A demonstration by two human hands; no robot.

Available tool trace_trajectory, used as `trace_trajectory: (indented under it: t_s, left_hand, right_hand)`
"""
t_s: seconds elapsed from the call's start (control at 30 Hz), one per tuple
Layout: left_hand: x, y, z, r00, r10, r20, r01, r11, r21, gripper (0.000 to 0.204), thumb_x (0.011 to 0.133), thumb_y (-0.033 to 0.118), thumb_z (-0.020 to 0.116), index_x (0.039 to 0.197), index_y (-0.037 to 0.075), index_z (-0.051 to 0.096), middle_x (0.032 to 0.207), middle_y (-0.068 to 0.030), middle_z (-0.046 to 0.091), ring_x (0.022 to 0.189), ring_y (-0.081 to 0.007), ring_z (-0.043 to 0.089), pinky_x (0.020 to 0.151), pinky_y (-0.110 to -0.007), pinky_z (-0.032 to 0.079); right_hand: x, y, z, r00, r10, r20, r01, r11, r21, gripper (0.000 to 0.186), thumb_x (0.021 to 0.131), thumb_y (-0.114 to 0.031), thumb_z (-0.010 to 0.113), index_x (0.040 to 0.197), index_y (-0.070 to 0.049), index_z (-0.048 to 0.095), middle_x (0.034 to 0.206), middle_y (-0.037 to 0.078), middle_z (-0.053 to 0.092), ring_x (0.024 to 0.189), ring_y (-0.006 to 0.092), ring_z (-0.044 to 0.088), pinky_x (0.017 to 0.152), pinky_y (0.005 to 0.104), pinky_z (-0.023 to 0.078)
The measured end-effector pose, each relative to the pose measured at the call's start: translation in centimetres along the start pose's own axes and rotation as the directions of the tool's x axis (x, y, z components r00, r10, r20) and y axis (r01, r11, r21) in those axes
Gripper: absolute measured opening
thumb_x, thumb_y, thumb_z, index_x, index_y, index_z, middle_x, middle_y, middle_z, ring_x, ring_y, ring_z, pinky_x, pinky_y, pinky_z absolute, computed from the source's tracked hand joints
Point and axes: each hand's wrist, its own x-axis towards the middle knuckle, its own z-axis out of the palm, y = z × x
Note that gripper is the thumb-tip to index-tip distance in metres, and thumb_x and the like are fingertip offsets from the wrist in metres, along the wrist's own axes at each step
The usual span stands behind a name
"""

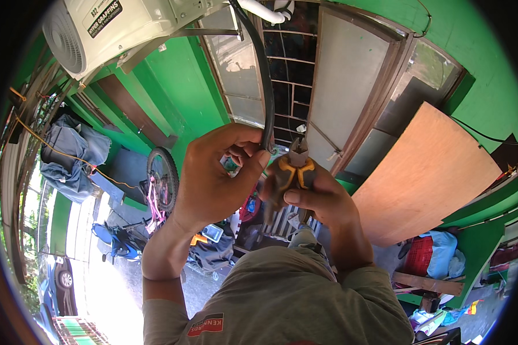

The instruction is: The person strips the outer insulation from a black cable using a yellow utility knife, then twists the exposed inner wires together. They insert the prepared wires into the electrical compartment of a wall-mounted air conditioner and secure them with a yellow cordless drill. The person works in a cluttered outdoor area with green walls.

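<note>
A thick black cable (265, 75) hangs down from beside the white outdoor air-conditioner unit (149, 26). My left hand (213, 172) pinches its lower end between thumb and forefinger, the other fingers curled in. Just to the right, my right hand (328, 198) is wrapped round a pair of pliers (298, 156) with yellow and dark handles. The jaws point upward, beside the cable's end and apart from it. Whether anything sits between the jaws is too small to tell.
A barred window with frosted panes (345, 75) stands ahead in the green wall. A plywood sheet (431, 178) leans at the right, above a red basket (419, 255). Down on the left are a bicycle (162, 181) and dark cloth (75, 152). A white pipe (262, 10) runs overhead.
</note>
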Motion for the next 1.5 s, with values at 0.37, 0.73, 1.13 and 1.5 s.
trace_trajectory:
  t_s: [0.37, 0.73, 1.13, 1.5]
  left_hand:
    - [-0.1, -0.3, -0.1, 1.0, -0.005, -0.002, 0.005, 1.0, 0.029, 0.021, 0.097, 0.001, 0.075, 0.118, -0.003, 0.074, 0.095, -0.0066, 0.077, 0.088, -0.0124, 0.073, 0.082, -0.029, 0.056]
    - [-0.2, -0.7, 0.4, 0.993, 0.093, -0.072, -0.081, 0.985, 0.153, 0.023, 0.088, -0.003, 0.083, 0.11, -0.002, 0.075, 0.093, -0.0103, 0.079, 0.081, -0.0149, 0.076, 0.073, -0.029, 0.058]
    - [-0.5, -2.1, 3.4, 0.947, 0.18, -0.268, -0.111, 0.961, 0.254, 0.02, 0.092, -0.003, 0.078, 0.111, -0.003, 0.07, 0.096, -0.0166, 0.075, 0.085, -0.0273, 0.079, 0.073, -0.035, 0.064]
    - [-0.3, -2.6, 3.7, 0.979, -0.073, -0.19, 0.089, 0.993, 0.075, 0.014, 0.093, -0.003, 0.076, 0.105, -0.005, 0.07, 0.093, -0.0165, 0.076, 0.086, -0.0236, 0.078, 0.077, -0.035, 0.062]
  right_hand:
    - [0.5, 1.0, 0.1, 0.99, -0.027, -0.142, 0.036, 0.998, 0.06, 0.067, 0.103, -0.007, 0.065, 0.162, -0.001, 0.034, 0.149, 0.015, 0.061, 0.123, 0.0212, 0.065, 0.111, 0.0386, 0.049]
    - [3.1, 1.7, 2.7, 0.908, -0.273, -0.316, 0.188, 0.943, -0.275, 0.054, 0.107, -0.005, 0.06, 0.155, -0.001, 0.036, 0.132, 0.01, 0.064, 0.122, 0.0155, 0.062, 0.108, 0.0346, 0.049]
    - [5.1, 3.5, 2.9, 0.839, -0.415, -0.352, 0.107, 0.76, -0.641, 0.052, 0.102, -0.002, 0.051, 0.151, 0.006, 0.036, 0.133, 0.027, 0.057, 0.125, 0.0423, 0.06, 0.11, 0.0462, 0.044]
    - [4.8, 4.0, 2.4, 0.727, -0.53, -0.436, 0.054, 0.677, -0.734, 0.045, 0.098, -0.005, 0.063, 0.138, 0.003, 0.045, 0.125, 0.029, 0.058, 0.113, 0.0468, 0.063, 0.099, 0.0514, 0.049]
